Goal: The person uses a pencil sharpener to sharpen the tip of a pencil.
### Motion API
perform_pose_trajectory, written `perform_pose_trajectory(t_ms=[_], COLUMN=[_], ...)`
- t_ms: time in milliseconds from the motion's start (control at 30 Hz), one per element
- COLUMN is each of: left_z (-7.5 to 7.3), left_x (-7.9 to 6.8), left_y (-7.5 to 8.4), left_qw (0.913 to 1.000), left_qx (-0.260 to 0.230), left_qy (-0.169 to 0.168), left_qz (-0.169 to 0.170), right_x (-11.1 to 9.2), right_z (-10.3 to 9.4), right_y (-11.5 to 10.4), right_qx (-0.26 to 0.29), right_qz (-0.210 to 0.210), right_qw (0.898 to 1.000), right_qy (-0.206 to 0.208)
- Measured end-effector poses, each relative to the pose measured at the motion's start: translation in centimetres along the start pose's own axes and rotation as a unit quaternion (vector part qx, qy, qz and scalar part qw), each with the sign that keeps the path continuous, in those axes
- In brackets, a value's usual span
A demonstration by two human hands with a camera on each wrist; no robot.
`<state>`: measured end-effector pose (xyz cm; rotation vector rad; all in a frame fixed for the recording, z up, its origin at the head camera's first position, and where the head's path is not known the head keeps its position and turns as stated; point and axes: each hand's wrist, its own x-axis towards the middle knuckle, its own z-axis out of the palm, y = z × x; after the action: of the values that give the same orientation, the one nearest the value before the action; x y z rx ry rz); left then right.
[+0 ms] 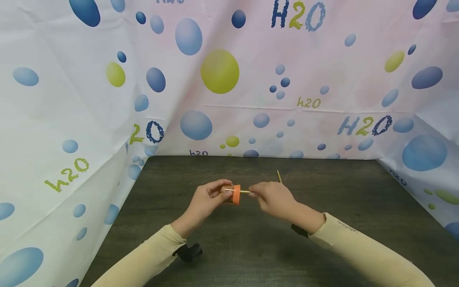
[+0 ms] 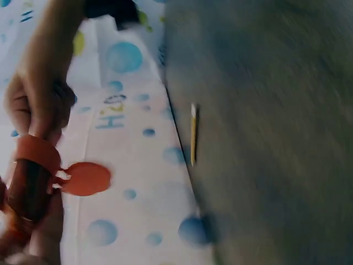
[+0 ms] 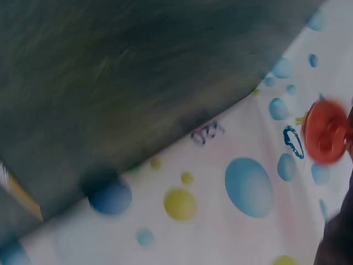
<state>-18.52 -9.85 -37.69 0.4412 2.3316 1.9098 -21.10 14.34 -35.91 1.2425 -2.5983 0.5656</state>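
My left hand (image 1: 205, 200) grips a pencil sharpener (image 1: 236, 195), a clear round container with an orange top, tilted onto its side. In the left wrist view the sharpener's round orange lid (image 2: 85, 179) hangs open at its side. From the right, my right hand (image 1: 275, 198) pinches a gold-coloured pencil (image 1: 245, 191), whose front end goes into the orange top. The fingers hide most of that pencil. In the right wrist view the lid shows at the right edge, blurred.
A second pencil (image 1: 279, 176) lies on the dark wooden table (image 1: 340, 187), beyond my right hand. White sheeting (image 1: 251, 131) with blue and green dots rises along the table's back and sides. A black strap piece (image 1: 189, 252) sits by the left wrist.
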Motion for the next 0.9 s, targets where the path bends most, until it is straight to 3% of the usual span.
perform_pose_trajectory(t_ms=[33,67,100,133,167,200,233,267,300,333,400,433,467,500,567,633,667,700,733,800,867,900], left_z=[0.0,-0.1,-0.1,-0.1,-0.2,-0.2,-0.2,-0.1,-0.1,-0.1,-0.1,-0.1,-0.1,-0.2,-0.3,-0.5,-0.5,-0.4,-0.4,-0.2,-0.1,-0.1], left_x=[-0.1,-0.3,-0.3,-0.4,-0.4,-0.4,-0.3,-0.2,-0.1,0.0,0.3,0.5,0.7,0.9,1.1,1.1,1.1,1.1,1.0,0.9,0.7,0.6], left_y=[0.0,0.1,0.1,0.2,0.3,0.3,0.3,0.2,0.2,0.1,-0.3,-0.4,-0.4,-0.5,-0.6,-0.5,-0.5,-0.6,-0.6,-0.6,-0.6,-0.5], left_qw=[0.999,0.9956,0.9898,0.9837,0.9779,0.9752,0.9759,0.9797,0.9852,0.9907,0.9988,0.9993,0.9976,0.9943,0.9835,0.9762,0.9751,0.9756,0.9778,0.9862,0.9948,0.9977], left_qx=[0.023,0.052,0.079,0.099,0.115,0.121,0.119,0.113,0.102,0.092,0.045,0.017,-0.009,-0.038,-0.101,-0.132,-0.135,-0.132,-0.125,-0.092,-0.048,-0.026], left_qy=[-0.006,-0.011,-0.015,-0.017,-0.018,-0.019,-0.021,-0.021,-0.018,-0.008,0.011,0.02,0.027,0.03,0.029,0.015,0.008,0.002,-0.003,-0.007,-0.014,-0.019], left_qz=[0.037,0.077,0.117,0.149,0.173,0.184,0.182,0.165,0.137,0.1,0.013,-0.027,-0.063,-0.095,-0.147,-0.172,-0.176,-0.175,-0.168,-0.137,-0.089,-0.06], right_x=[0.1,0.2,0.3,0.4,0.4,0.5,0.5,0.5,0.5,0.5,0.4,0.3,0.2,0.0,-0.3,-0.5,-0.7,-0.8,-0.8,-0.8,-0.7,-0.6], right_z=[-0.4,-0.7,-1.0,-1.3,-1.4,-1.5,-1.6,-1.5,-1.4,-1.3,-1.0,-0.8,-0.6,-0.3,0.3,0.8,1.0,1.1,1.2,1.0,0.5,0.1], right_y=[0.1,0.4,0.7,1.2,1.5,1.9,2.2,2.3,2.3,2.2,1.7,1.3,0.9,0.7,0.3,0.3,0.3,0.4,0.3,0.3,0.2,0.3], right_qx=[0.092,0.193,0.297,0.386,0.452,0.495,0.514,0.509,0.482,0.427,0.243,0.126,0.012,-0.09,-0.234,-0.298,-0.308,-0.306,-0.294,-0.231,-0.099,-0.016], right_qz=[0.031,0.063,0.101,0.138,0.17,0.197,0.217,0.213,0.197,0.173,0.1,0.056,0.013,-0.027,-0.096,-0.147,-0.158,-0.16,-0.152,-0.114,-0.047,-0.011], right_qw=[0.994,0.974,0.938,0.892,0.847,0.81,0.789,0.792,0.817,0.858,0.952,0.984,0.998,0.995,0.965,0.936,0.929,0.93,0.936,0.962,0.994,1.0], right_qy=[-0.047,-0.099,-0.148,-0.19,-0.223,-0.246,-0.259,-0.261,-0.249,-0.226,-0.158,-0.115,-0.066,-0.015,0.067,0.12,0.13,0.13,0.121,0.089,0.02,-0.015])
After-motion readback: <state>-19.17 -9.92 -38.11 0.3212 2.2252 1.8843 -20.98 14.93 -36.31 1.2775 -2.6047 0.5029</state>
